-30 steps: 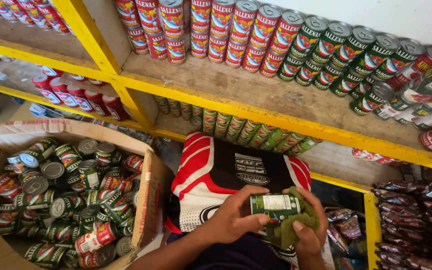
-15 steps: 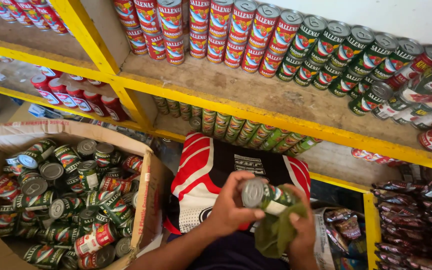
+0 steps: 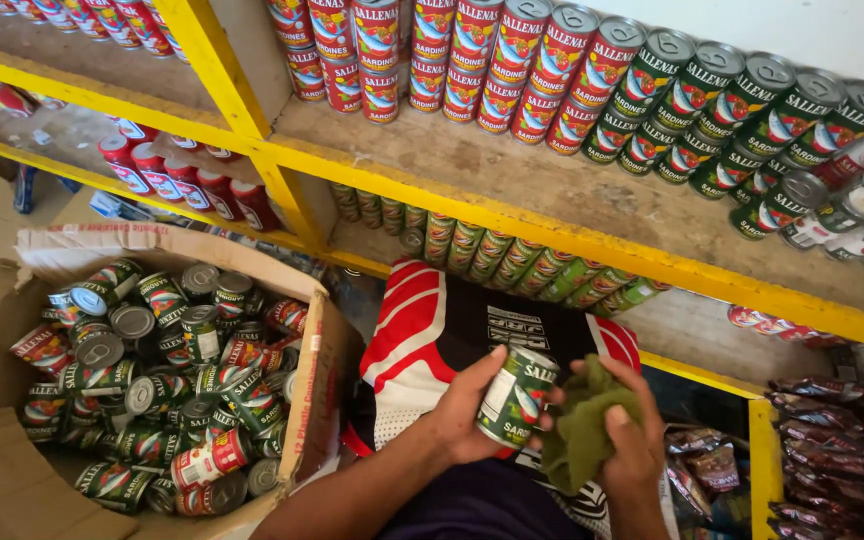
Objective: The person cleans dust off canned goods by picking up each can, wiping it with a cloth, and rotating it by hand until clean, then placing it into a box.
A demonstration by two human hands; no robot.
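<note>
The left hand (image 3: 467, 415) is wrapped around a green-labelled sardine can (image 3: 515, 397), fingers behind its side wall and thumb across the front, holding it tilted with the lid end up and toward the shelving. The right hand (image 3: 627, 435) is closed on a bunched olive-green cloth (image 3: 580, 432) that sits just beside the can and touches its right side. Both hands hover together above the person's lap, over a red, white and black garment (image 3: 422, 340), with the can between them and nearer the left palm. The can looks rigid and, if full, fairly heavy for its size; its smooth metal wall and glossy paper label are likely to be slippery, so a grip around the cylinder's middle, as the left hand has it, seems the surest hold, with the rims offering a stop at top and bottom. The cloth is soft and limp and will take any shape under the fingers. To the left stands an open cardboard box (image 3: 307, 400) heaped with similar cans, lying every way. Ahead, a yellow-framed shelf (image 3: 512, 215) carries neat rows of red-labelled and green-labelled cans, and dark packets (image 3: 837, 450) are stacked low on the right.
</note>
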